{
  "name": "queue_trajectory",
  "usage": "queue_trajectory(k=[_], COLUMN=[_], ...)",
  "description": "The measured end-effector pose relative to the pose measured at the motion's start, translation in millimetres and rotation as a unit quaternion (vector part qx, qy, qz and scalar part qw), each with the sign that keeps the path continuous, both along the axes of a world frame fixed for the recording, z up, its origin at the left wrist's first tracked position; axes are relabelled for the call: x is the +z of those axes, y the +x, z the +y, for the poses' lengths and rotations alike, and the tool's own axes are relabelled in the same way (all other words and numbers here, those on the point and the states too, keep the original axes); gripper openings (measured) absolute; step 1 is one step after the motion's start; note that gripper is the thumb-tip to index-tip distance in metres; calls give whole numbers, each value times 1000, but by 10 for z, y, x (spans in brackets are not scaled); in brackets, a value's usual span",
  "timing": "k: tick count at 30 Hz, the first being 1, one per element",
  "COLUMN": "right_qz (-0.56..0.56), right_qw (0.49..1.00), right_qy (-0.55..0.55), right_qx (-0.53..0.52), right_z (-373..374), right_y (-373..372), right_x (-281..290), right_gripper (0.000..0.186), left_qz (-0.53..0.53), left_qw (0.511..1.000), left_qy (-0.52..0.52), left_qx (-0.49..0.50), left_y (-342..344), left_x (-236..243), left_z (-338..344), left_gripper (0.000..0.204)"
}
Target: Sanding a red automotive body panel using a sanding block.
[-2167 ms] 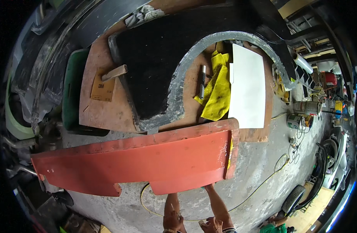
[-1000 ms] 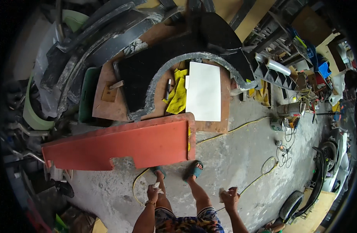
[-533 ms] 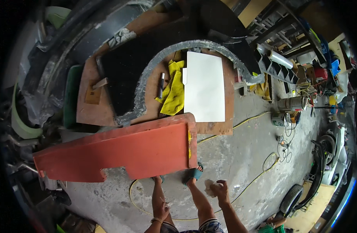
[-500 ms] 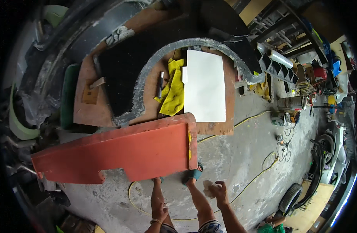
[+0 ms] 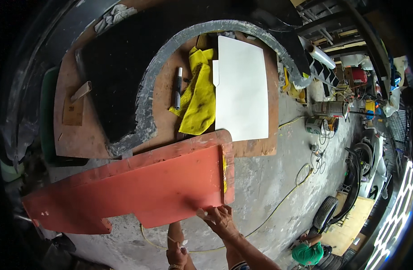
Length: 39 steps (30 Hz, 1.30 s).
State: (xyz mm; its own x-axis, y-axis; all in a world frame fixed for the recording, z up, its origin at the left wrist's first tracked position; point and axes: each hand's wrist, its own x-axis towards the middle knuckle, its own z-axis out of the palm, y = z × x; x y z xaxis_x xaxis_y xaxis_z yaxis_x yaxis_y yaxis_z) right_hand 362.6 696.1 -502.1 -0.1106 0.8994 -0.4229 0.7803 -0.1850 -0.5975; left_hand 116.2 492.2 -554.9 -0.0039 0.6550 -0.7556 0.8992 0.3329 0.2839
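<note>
A red-orange panel (image 5: 161, 184), with a notch in its lower edge, lies across the front of the wooden bench. My right hand (image 5: 222, 222) is at the panel's lower right corner, its fingers closed on a small pale folded piece (image 5: 201, 213) whose material is unclear. A dark shadow falls on the panel just above those fingers. Lower down, below the panel, my left hand (image 5: 176, 255) is closed with a whitish bit at the fingertips, too small to name.
On the wooden bench (image 5: 265, 148) lie a white sheet (image 5: 242, 90), a yellow cloth (image 5: 199, 99), a marker (image 5: 178, 87) and a black arched panel (image 5: 116, 76). A yellow hose (image 5: 278, 199), cans (image 5: 321, 125) and a tire (image 5: 325, 211) occupy the floor. A person in green (image 5: 307, 252) is at lower right.
My right hand has moved up and left from beside my legs to the panel's lower right corner, carrying the pale piece. The left hand stays low. The view has shifted closer to the bench.
</note>
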Motion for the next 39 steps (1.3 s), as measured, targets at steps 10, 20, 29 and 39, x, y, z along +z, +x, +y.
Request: queue_trajectory(k=[10,20,29,39], right_qz=[-123,-1,28,65], right_qw=[991,927,873,921], right_qy=[45,28,-82,-41], right_qx=[-3,-375,-479,-381], right_z=[-23,-608,-1224,-525], right_y=[96,698,761,316], right_x=[-179,-84,-244,-51], right_gripper=[66,58,16,32], left_qz=[-20,-1,10,20], left_qw=[999,999,1000,996], left_qy=[-23,-52,4,-79], left_qx=[24,0,-24,-41], left_y=[40,73,180,237], left_x=[61,-61,39,46], left_z=[131,-136,-4,44], left_gripper=[41,40,40,43])
